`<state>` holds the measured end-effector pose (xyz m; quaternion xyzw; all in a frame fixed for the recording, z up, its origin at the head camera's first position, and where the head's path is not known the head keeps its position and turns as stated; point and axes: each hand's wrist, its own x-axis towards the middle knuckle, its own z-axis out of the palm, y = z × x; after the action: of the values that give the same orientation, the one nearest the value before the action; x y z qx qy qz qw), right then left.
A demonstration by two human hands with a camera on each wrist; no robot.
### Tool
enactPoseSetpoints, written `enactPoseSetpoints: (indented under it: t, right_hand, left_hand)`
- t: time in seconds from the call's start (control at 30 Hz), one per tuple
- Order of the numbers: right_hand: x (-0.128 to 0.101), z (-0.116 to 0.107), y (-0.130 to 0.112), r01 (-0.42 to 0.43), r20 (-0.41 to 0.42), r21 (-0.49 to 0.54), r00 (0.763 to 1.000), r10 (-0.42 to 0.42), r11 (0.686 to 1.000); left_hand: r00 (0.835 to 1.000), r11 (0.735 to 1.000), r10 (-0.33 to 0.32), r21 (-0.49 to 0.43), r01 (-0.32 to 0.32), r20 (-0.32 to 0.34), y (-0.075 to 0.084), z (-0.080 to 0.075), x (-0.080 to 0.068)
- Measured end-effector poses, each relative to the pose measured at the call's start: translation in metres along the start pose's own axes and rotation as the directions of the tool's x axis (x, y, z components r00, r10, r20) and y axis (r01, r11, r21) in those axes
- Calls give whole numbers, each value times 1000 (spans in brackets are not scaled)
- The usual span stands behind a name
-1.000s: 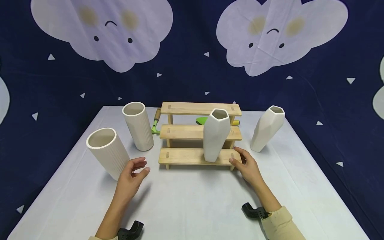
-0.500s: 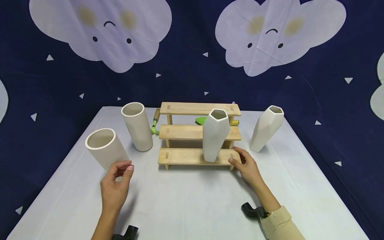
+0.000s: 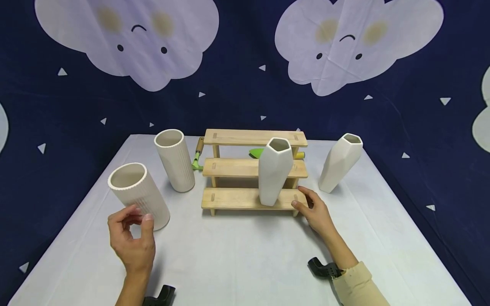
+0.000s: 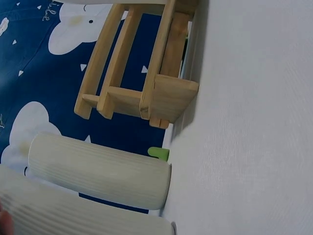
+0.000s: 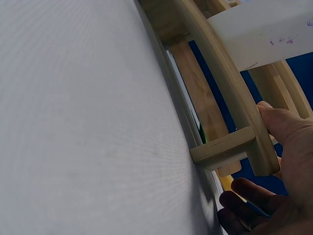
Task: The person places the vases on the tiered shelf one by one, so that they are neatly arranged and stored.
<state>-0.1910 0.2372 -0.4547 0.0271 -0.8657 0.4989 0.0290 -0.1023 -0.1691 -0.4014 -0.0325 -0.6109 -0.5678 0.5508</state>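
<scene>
Stepped shelf [image 3: 254,170] sits mid-counter [image 3: 245,255], one vase [image 3: 274,171] on its bottom step. Two cylinders [image 3: 138,194] [image 3: 174,160] at nine o'clock, another vase [image 3: 340,162] at three, trowels [image 3: 197,155] behind at twelve.

Two ribbed vases [image 3: 138,193], two faceted vases [image 3: 274,171], one wooden rack [image 3: 233,168].

Staged studio setup: cloud-print backdrop [image 3: 245,63] behind white-covered table [image 3: 245,255] w/ vases & wooden display steps [image 3: 254,170].
</scene>
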Motion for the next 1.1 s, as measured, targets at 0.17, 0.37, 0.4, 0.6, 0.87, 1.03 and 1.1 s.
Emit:
enactPoseSetpoints:
  t: [0.17, 0.37, 0.4, 0.6, 0.87, 1.03, 1.1]
  right_hand:
    - [-1, 0, -1, -5, -4, 14, 1000, 5, 1000]
    - [-1, 0, -2, -7, -7, 10, 1000, 7, 1000]
    - [-1, 0, -2, -7, -7, 7, 1000, 7, 1000]
    - [-1, -1, 0, -10, -5, -4, 1000, 9, 1000]
    - [-3, -2, -8, -36, 5, 10, 999, 35, 999]
    - [-12, -3, -30, -31, 3, -8, 1000, 31, 999]
    - [-15, -4, -38, -27, 1, -21, 1000, 27, 999]
  left_hand:
    - [994, 999, 12, -41, -17, -108, 7, 4, 4]
    - [982, 1000, -7, -2, 7, -187, 3, 2, 7]
    - [982, 1000, -18, 7, 20, -189, 3, 2, 8]
    - [982, 983, -154, 83, 163, -105, 4, -3, 10]
    - [939, 918, -343, 222, 329, 25, -25, -16, 12]
    - [906, 885, -414, 274, 377, 91, -31, -16, 14]
    - [889, 868, -446, 289, 403, 100, -32, -15, 15]
